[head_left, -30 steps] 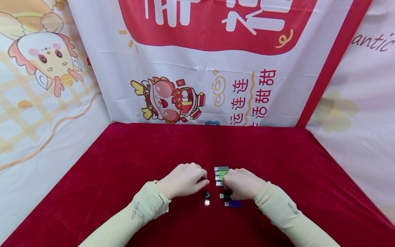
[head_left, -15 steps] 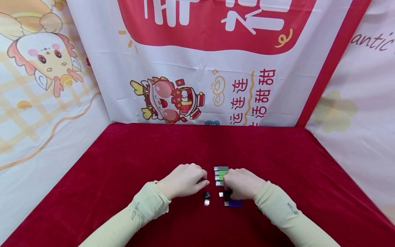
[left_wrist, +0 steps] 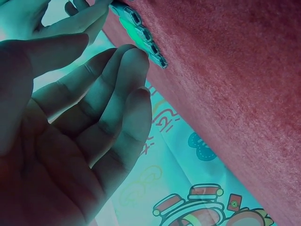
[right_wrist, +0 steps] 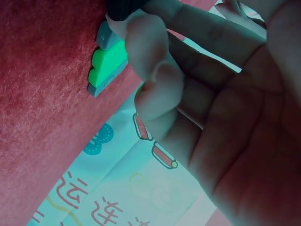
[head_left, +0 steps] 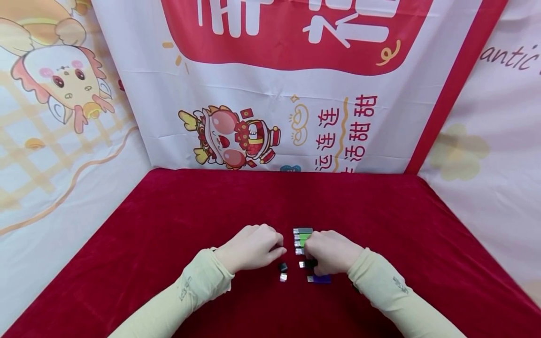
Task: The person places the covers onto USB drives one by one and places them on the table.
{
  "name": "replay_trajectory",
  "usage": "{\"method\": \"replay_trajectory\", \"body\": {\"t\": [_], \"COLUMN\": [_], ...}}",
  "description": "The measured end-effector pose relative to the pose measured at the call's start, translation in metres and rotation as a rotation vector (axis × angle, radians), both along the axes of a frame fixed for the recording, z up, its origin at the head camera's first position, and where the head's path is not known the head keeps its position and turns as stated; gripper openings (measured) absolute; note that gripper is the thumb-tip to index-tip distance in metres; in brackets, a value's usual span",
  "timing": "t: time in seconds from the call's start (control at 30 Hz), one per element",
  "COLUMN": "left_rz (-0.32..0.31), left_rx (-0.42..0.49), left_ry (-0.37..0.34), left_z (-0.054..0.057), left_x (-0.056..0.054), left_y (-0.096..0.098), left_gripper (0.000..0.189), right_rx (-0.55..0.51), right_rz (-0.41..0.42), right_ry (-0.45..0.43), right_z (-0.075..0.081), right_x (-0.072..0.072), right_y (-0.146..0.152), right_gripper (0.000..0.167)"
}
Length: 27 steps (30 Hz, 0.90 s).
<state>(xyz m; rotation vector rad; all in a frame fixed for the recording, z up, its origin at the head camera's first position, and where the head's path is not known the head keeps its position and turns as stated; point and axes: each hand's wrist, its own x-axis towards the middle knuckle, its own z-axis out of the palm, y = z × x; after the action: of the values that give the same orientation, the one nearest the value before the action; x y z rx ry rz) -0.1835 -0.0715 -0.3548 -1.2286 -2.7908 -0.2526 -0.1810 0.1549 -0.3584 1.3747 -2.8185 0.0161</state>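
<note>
One silver-tipped black stick (head_left: 310, 264) is pinched by right fingers (right_wrist: 146, 40), left fingers (left_wrist: 133, 68) loose.

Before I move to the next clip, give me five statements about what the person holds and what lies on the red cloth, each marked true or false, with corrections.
1. The right-hand grip pinches a black USB flash drive. True.
2. The left-hand grip holds the purple USB flash drive. False: the left-hand grip holds nothing, and that drive lies on the red cloth.
3. The small silvery piece lies nearer the person than the small black piece. True.
4. The row's farthest USB flash drive is green. False: it is grey.
5. The purple USB flash drive's metal plug points toward the person's left. True.
</note>
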Motion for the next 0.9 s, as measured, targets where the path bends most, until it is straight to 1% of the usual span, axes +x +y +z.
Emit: {"method": "replay_trajectory", "body": {"t": [0.2, 0.33, 0.5, 0.67, 0.9], "left_rz": [0.000, -0.001, -0.003, -0.006, -0.027], "left_rx": [-0.001, -0.013, -0.039, -0.058, -0.066], "left_ry": [-0.019, -0.032, -0.035, -0.039, -0.057], "left_z": [0.001, 0.000, -0.003, -0.007, -0.012], "left_x": [0.000, 0.001, 0.002, 0.003, 0.003], "left_y": [0.000, 0.001, 0.002, 0.003, 0.007], "left_gripper": [0.013, 0.015, 0.020, 0.019, 0.020], "right_rx": [-0.042, -0.062, -0.072, -0.076, -0.070], "right_rz": [-0.013, -0.033, -0.055, -0.065, -0.075], "right_ry": [-0.010, -0.047, -0.067, -0.070, -0.067], "right_z": [0.002, 0.007, 0.010, 0.013, 0.014], "right_x": [-0.002, -0.003, -0.004, -0.004, -0.004], "right_y": [0.003, 0.006, 0.008, 0.008, 0.009], "right_gripper": [0.024, 0.020, 0.016, 0.016, 0.016]}}
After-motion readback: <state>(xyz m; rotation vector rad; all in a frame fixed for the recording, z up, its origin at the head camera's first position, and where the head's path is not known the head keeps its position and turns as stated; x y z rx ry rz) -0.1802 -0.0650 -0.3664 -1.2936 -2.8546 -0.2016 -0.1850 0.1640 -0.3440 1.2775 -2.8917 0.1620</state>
